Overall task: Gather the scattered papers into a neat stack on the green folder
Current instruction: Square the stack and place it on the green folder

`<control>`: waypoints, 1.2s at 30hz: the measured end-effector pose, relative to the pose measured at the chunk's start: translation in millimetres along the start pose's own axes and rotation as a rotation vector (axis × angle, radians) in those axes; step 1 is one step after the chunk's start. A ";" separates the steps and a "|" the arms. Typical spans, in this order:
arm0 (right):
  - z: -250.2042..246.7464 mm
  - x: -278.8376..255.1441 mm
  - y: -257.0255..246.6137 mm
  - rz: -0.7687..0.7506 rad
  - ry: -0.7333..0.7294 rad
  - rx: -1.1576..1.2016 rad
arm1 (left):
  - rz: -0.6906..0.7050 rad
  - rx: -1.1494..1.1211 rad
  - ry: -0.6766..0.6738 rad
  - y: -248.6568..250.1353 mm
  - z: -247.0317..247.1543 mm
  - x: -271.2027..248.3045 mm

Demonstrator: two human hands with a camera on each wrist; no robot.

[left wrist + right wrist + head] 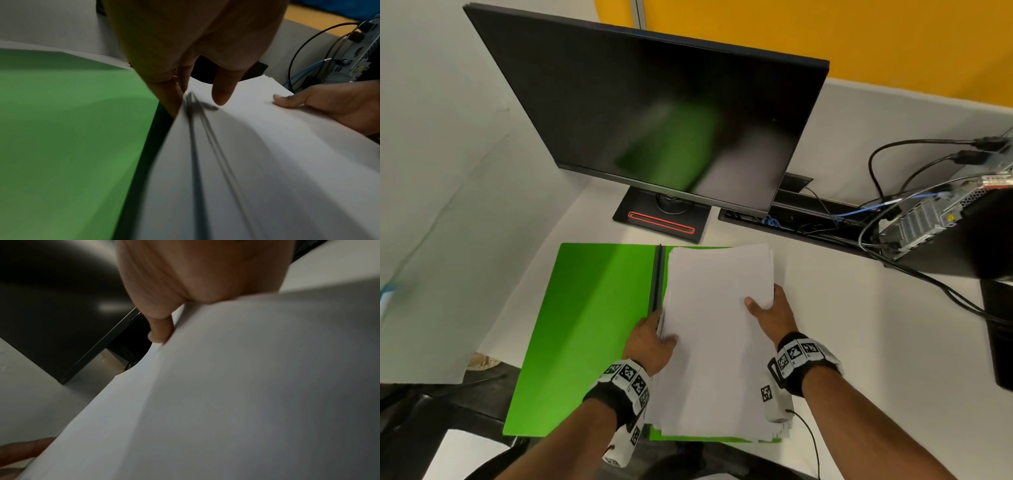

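Note:
An open green folder (585, 329) lies on the white desk, its dark spine (656, 277) running front to back. A thick stack of white papers (719, 342) sits over the folder's right half, its near edges uneven. My left hand (650, 339) grips the stack's left edge, thumb on top and fingers underneath; the left wrist view shows the thumb (224, 91) on the papers (246, 162) beside the green folder (72, 129). My right hand (770, 311) grips the right edge, thumb on top. In the right wrist view a finger (160, 331) curls against the papers (226, 402).
A black monitor (654, 116) on a stand (661, 219) rises just behind the folder. A cable tray (791, 222), loose cables (928, 284) and a computer case (945, 222) crowd the back right. A white divider wall (431, 171) closes the left side.

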State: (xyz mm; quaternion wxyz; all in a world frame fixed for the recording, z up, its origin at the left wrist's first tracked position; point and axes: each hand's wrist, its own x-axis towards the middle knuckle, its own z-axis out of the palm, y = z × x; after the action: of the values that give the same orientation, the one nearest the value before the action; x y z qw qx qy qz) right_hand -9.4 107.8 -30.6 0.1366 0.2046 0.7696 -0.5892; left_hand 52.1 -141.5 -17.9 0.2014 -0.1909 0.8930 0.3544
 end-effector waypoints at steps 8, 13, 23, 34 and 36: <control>0.6 8.7 -3.0 -0.006 -0.026 0.004 | 0.021 -0.035 -0.046 -4.5 -7.0 4.8; 4.8 12.6 -7.5 0.028 -0.037 -0.009 | -0.019 -0.067 0.064 -5.4 -11.9 10.1; 3.0 13.1 -1.8 0.076 0.024 0.066 | -0.261 -0.281 0.032 -13.0 -14.1 16.7; 12.8 16.1 -9.8 0.063 0.091 -0.039 | -0.180 -0.283 0.052 -18.2 -18.2 15.6; 16.7 18.3 -10.2 0.042 0.091 -0.296 | -0.130 -0.233 0.110 -25.1 -24.5 16.7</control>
State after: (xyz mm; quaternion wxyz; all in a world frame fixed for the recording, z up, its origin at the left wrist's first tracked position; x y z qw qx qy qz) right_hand -30.9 92.3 -34.6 0.1425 0.2250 0.8490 -0.4564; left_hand 44.6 -179.1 -23.9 0.1510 -0.2894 0.8413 0.4309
